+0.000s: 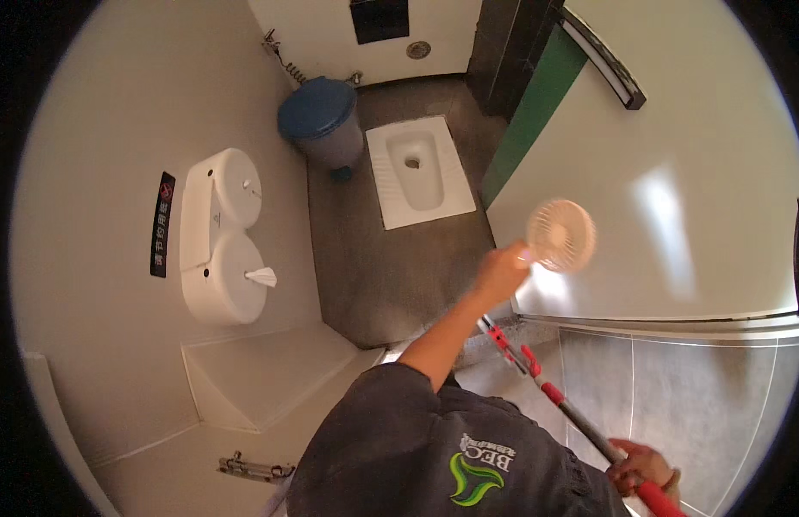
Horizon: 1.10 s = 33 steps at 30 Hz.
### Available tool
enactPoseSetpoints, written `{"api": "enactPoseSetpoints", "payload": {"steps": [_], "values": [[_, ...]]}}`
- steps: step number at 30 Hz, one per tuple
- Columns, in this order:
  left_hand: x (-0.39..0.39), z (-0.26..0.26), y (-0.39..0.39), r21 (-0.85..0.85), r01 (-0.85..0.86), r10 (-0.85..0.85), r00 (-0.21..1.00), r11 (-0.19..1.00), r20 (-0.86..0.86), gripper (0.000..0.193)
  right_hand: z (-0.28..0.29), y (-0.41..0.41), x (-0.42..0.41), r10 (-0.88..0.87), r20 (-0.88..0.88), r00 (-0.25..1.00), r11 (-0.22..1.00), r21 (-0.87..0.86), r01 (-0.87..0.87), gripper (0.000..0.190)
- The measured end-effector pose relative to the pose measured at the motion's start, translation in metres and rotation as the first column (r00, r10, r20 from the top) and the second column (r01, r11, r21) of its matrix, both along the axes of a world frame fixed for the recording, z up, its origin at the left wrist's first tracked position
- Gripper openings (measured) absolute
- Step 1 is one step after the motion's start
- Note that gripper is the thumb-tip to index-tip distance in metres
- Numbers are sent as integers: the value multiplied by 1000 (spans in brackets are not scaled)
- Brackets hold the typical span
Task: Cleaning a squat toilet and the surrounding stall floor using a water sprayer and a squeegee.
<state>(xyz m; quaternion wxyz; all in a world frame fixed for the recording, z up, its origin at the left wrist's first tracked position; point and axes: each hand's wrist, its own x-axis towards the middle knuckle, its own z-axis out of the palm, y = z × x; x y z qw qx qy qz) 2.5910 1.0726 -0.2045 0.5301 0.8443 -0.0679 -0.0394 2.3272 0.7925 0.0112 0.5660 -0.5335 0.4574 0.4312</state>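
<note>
My left hand [502,274] reaches forward over the doorway, closed around what looks like a small pale-pink handheld fan [561,236]. The fan's round grille faces up, and its handle is hidden in my fist. It appears in front of the light stall door [716,168]. At the lower right, my right hand [645,468] grips a red and dark-grey pole [583,420], probably a mop handle. The pole slants up and left, with red clips on a metal section, and its far end is hidden behind my left forearm.
A white squat toilet [383,184] is set in the dark stall floor [399,271]. Behind it to the left stands a bin with a blue lid [318,106]. A double toilet-paper dispenser [199,232] hangs on the left wall, above a ledge [263,378]. A metal bolt [257,468] is lower left.
</note>
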Motion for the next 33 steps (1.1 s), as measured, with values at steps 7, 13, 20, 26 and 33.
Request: {"api": "enactPoseSetpoints", "payload": {"steps": [7,13,20,26,33], "values": [[12,6,135,-1,-569,558,806,823,199,37,-53,-5,106,-310,-21,951,769,582,264,51],[-2,54,216,-68,-760,756,627,647,189,34,-97,30,204,-302,59,951,643,750,158,47],[29,100,285,-311,-772,831,534,555,157,23,-130,52,335,-291,-40,956,717,653,245,44],[55,157,312,-229,-793,825,531,564,194,16,-131,60,412,-311,-129,942,694,646,318,43],[108,222,309,-287,-787,837,524,547,157,22,-158,36,429,-283,-556,781,187,767,614,26]]}}
